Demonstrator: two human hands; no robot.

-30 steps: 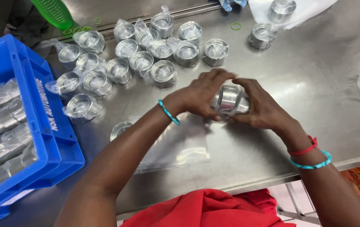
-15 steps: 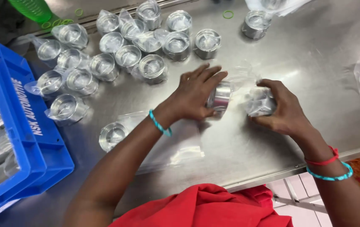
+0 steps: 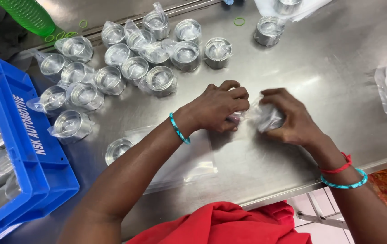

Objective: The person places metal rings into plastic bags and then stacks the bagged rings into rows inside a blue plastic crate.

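Both hands [image 3: 247, 113] clutch a blurred, mostly hidden bagged metal part [image 3: 268, 118].

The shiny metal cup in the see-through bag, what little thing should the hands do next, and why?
Probably twist the clear plastic bag's loose neck shut. The right hand cups the bagged shiny metal cup, and the left hand pinches the bag's end beside it. The other bagged metal cups on the steel table already look closed.
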